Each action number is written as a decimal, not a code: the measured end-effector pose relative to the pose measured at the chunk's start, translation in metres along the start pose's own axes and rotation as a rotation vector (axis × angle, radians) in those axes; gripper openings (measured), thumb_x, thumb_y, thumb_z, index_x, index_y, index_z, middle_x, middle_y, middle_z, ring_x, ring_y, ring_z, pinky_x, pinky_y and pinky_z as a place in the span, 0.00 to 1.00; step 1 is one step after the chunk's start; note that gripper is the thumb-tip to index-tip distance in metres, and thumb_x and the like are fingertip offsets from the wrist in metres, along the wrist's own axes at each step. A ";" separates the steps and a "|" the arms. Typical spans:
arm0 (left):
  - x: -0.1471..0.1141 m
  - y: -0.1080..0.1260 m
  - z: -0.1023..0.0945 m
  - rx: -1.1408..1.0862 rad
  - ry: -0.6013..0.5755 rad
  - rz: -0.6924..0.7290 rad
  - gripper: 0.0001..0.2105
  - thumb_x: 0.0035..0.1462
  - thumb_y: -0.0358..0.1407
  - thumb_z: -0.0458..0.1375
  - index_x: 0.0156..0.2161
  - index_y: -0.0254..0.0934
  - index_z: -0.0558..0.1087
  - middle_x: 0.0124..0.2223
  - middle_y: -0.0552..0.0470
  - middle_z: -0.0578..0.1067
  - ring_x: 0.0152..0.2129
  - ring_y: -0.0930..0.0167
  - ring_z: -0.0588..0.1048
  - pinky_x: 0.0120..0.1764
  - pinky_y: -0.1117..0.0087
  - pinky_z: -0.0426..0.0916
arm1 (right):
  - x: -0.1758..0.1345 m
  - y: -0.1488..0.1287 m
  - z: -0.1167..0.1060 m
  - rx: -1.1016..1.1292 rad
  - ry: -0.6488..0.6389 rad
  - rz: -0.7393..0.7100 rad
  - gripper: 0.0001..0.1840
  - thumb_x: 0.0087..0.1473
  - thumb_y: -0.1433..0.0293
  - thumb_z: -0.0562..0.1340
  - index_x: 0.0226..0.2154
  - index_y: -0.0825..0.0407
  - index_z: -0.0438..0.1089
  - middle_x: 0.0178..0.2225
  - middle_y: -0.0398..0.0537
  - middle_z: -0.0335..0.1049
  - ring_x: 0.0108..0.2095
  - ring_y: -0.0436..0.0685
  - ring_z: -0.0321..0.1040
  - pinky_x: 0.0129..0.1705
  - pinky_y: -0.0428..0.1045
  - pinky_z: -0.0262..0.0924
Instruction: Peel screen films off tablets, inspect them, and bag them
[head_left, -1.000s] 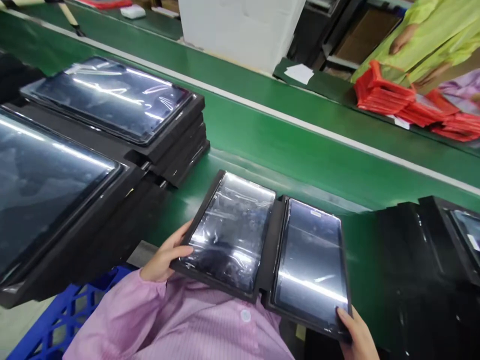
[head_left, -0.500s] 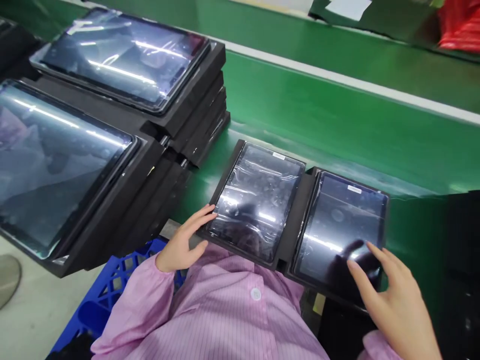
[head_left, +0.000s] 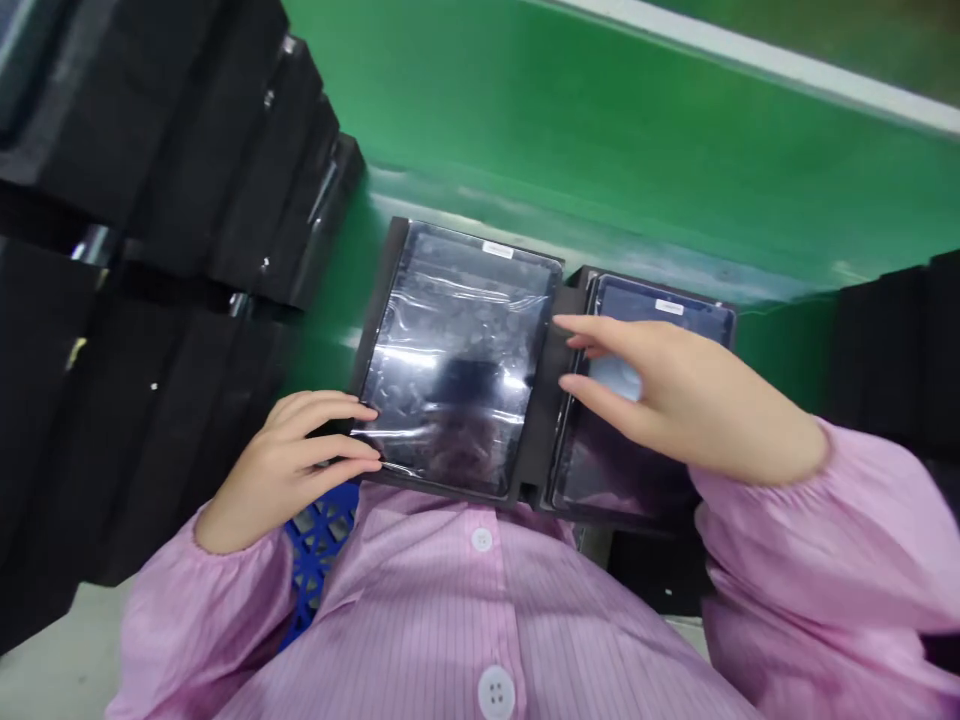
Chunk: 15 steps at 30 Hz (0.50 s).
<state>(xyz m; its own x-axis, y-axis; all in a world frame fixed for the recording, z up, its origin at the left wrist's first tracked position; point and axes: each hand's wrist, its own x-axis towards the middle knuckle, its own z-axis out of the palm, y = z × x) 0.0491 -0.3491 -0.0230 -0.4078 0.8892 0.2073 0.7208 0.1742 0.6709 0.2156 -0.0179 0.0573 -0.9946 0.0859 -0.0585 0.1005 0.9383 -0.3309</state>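
Two film-covered tablets lie side by side in a black foam tray (head_left: 541, 425), each with a small white label near its top edge. My left hand (head_left: 296, 455) rests its fingertips on the lower left edge of the left tablet (head_left: 457, 350); the fingers are apart. Over the right tablet (head_left: 615, 470) reaches my right hand (head_left: 660, 385), thumb and fingers apart and pointing at the strip of foam between the tablets. It holds nothing. Part of the right tablet is hidden under that hand and forearm.
Tall stacks of black foam trays (head_left: 202, 170) stand at the left. More black trays (head_left: 892, 350) are at the right edge. The green bench (head_left: 585, 110) has a white strip (head_left: 750, 55) along its back. A blue plastic crate (head_left: 322, 540) sits below the bench edge.
My right hand has moved left from the right tablet's right edge to above its left side. My left hand stays at the left tablet's edge. The view has tilted down.
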 end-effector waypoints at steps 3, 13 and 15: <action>0.002 0.002 0.005 0.006 0.043 -0.041 0.04 0.61 0.37 0.64 0.34 0.46 0.80 0.40 0.54 0.81 0.45 0.63 0.77 0.49 0.61 0.70 | 0.024 0.018 0.018 0.045 0.084 0.057 0.22 0.59 0.64 0.61 0.55 0.53 0.72 0.37 0.48 0.80 0.33 0.58 0.76 0.40 0.54 0.69; -0.009 0.007 0.047 -0.273 0.595 -0.465 0.11 0.68 0.43 0.55 0.36 0.38 0.64 0.28 0.53 0.79 0.39 0.62 0.80 0.44 0.57 0.73 | 0.027 0.046 0.033 0.186 0.241 0.079 0.10 0.58 0.68 0.61 0.40 0.50 0.77 0.30 0.44 0.76 0.31 0.54 0.70 0.42 0.53 0.65; -0.010 0.008 0.055 -0.292 0.679 -0.459 0.13 0.66 0.45 0.56 0.36 0.39 0.62 0.27 0.52 0.78 0.40 0.62 0.80 0.47 0.55 0.72 | 0.028 0.045 0.034 0.183 0.218 0.064 0.09 0.58 0.69 0.60 0.38 0.50 0.77 0.30 0.44 0.76 0.33 0.55 0.70 0.44 0.55 0.64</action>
<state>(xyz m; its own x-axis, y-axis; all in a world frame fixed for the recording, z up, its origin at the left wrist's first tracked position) 0.0899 -0.3327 -0.0590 -0.9362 0.2963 0.1889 0.2683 0.2558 0.9288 0.1937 0.0155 0.0090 -0.9662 0.2319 0.1125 0.1470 0.8542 -0.4988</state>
